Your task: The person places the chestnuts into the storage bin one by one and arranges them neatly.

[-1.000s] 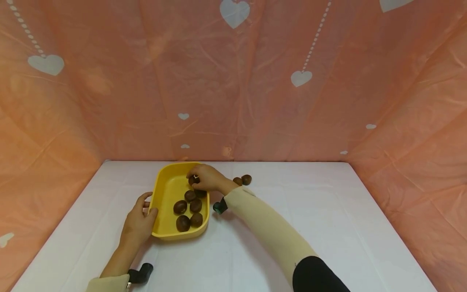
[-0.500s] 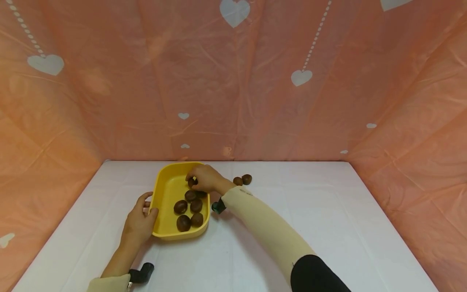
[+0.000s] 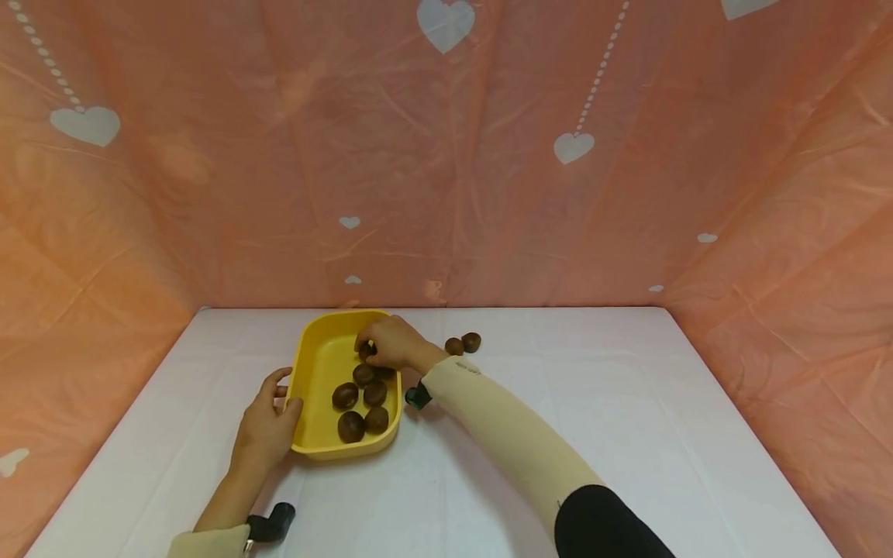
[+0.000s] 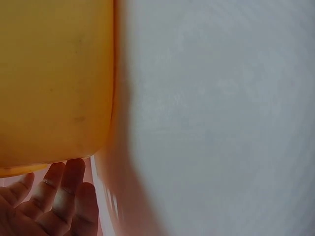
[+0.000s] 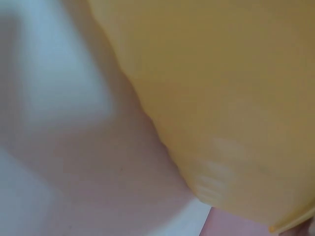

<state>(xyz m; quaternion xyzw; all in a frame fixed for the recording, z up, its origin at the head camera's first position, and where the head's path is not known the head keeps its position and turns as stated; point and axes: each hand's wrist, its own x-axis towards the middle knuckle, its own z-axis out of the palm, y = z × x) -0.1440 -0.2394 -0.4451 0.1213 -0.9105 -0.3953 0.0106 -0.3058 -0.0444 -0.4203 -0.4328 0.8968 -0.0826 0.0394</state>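
A yellow plastic tray (image 3: 314,364) stands on the white table, several glossy brown chestnuts (image 3: 345,396) lying along its right half. My left hand (image 3: 265,426) grips the tray's left side, thumb at the rim. In the left wrist view its fingers (image 4: 71,182) meet the edge of the yellow wall (image 4: 54,83). My right hand (image 3: 396,342) reaches over the right rim and pinches a chestnut (image 3: 367,353) near the far end, thumb and fingertips around it. Another chestnut is partly hidden under that hand. The right wrist view is mostly the tray's outer wall (image 5: 221,98).
Two chestnuts (image 3: 471,342) lie on the table (image 3: 558,403) right of the tray, just beyond my right sleeve (image 3: 509,418). A peach curtain (image 3: 453,194) with pale hearts rises behind the table's far edge. Dark wrist cameras (image 3: 272,523) stick out from both wrists.
My right hand has shifted very slightly left with the chestnut it pinches. The tray, the left hand and the other chestnuts stay practically where they were.
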